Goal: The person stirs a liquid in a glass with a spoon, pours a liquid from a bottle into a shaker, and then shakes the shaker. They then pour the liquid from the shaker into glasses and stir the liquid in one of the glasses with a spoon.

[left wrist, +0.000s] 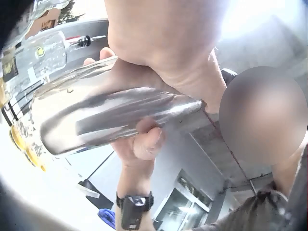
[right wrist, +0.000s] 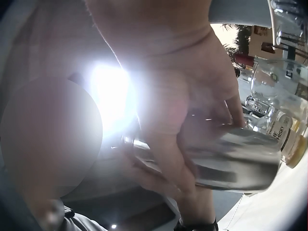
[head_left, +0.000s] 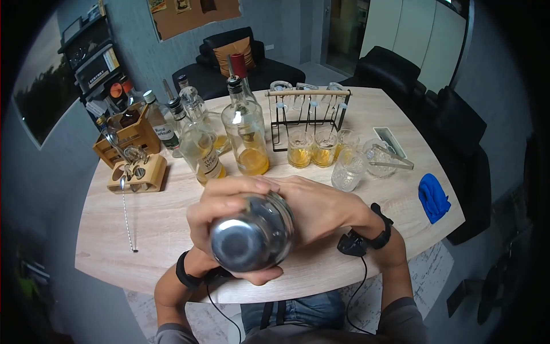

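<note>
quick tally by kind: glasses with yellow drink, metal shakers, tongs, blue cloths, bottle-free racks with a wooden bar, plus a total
Glasses with yellow drink: 3
Metal shaker: 1
Tongs: 1
Blue cloth: 1
Rack: 1
Total: 7

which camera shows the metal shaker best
The left wrist view: it shows most of the long side of the metal shaker. The head view looks mainly at its round end, and the right wrist view shows one end plainly, with much of the rest covered.
</note>
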Tool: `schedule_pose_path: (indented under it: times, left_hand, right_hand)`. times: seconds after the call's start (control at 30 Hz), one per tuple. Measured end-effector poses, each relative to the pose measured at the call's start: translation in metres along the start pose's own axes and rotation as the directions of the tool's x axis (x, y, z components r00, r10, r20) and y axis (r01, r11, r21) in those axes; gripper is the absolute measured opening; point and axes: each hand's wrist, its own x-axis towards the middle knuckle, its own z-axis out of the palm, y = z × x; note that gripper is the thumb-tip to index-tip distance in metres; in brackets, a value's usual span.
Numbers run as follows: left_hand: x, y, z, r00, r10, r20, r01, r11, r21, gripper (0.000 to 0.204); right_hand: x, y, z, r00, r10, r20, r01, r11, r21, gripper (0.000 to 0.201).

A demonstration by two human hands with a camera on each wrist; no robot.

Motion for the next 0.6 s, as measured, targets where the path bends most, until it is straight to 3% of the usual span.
schedule_pose_path:
  times: [0.07, 0.13, 0.17, 0.2, 0.23, 0.27, 0.33, 0.37, 0.4, 0.47, 0.53, 0.57, 0.6]
  left_hand:
    - [-0.002, 0.000, 0.003, 1.000, -0.004, -0.008, 0.004, 1.000, 0.001, 0.100]
    - [-0.005, -0.015, -0.002, 0.998, -0.069, -0.013, 0.066, 0.987, -0.147, 0.102]
    - [-0.010, -0.012, 0.000, 0.973, -0.211, -0.097, 0.195, 0.969, -0.150, 0.104]
    - [-0.011, -0.003, -0.013, 0.922, -0.385, -0.035, 0.386, 0.919, 0.075, 0.105]
    - [-0.009, -0.002, -0.012, 0.885, -0.456, -0.090, 0.461, 0.887, 0.032, 0.106]
    - [-0.004, 0.000, -0.010, 0.839, -0.525, -0.142, 0.529, 0.849, -0.014, 0.106]
    - [-0.008, -0.003, -0.008, 0.933, -0.341, -0.113, 0.347, 0.937, 0.034, 0.109]
    - [0.000, -0.010, -0.010, 0.987, -0.161, 0.023, 0.162, 0.985, -0.066, 0.107]
    - [0.006, -0.004, -0.003, 0.997, -0.062, 0.051, 0.064, 0.997, -0.046, 0.104]
    - [0.006, 0.006, 0.008, 0.997, -0.018, 0.070, 0.015, 0.999, 0.046, 0.102]
    - [0.000, -0.004, 0.006, 0.996, -0.078, 0.034, 0.078, 0.997, -0.012, 0.103]
    - [-0.005, -0.010, 0.004, 0.991, -0.136, 0.004, 0.136, 0.988, -0.071, 0.104]
    - [-0.008, -0.008, 0.002, 0.944, -0.321, -0.077, 0.307, 0.940, -0.151, 0.106]
  right_hand:
    - [0.000, -0.002, -0.004, 1.000, -0.017, 0.000, 0.017, 0.997, -0.076, 0.091]
    - [-0.002, -0.002, -0.008, 0.990, 0.111, 0.082, -0.113, 0.994, 0.012, 0.091]
    - [-0.001, -0.003, -0.010, 0.990, 0.112, 0.082, -0.113, 0.994, 0.010, 0.091]
    - [0.000, -0.005, -0.011, 0.973, 0.202, 0.113, -0.210, 0.976, 0.065, 0.090]
    - [0.001, -0.007, -0.011, 0.947, 0.286, 0.147, -0.304, 0.945, 0.117, 0.089]
    - [0.001, -0.005, -0.010, 0.948, 0.284, 0.145, -0.301, 0.947, 0.116, 0.089]
    - [-0.001, 0.001, -0.007, 0.992, 0.124, 0.012, -0.124, 0.990, 0.067, 0.086]
    - [-0.001, -0.003, -0.010, 0.992, 0.106, 0.062, -0.105, 0.994, -0.025, 0.088]
    - [-0.003, -0.001, -0.010, 0.992, 0.107, 0.062, -0.106, 0.994, -0.024, 0.088]
    - [-0.006, 0.005, -0.010, 0.997, -0.074, 0.038, 0.079, 0.986, -0.144, 0.089]
    - [-0.007, 0.007, -0.012, 0.998, -0.050, 0.025, 0.051, 0.997, -0.055, 0.078]
    - [-0.005, 0.010, -0.011, 0.993, 0.072, 0.095, -0.071, 0.997, -0.016, 0.072]
    - [-0.002, 0.008, -0.012, 0.967, 0.189, 0.168, -0.194, 0.981, 0.013, 0.066]
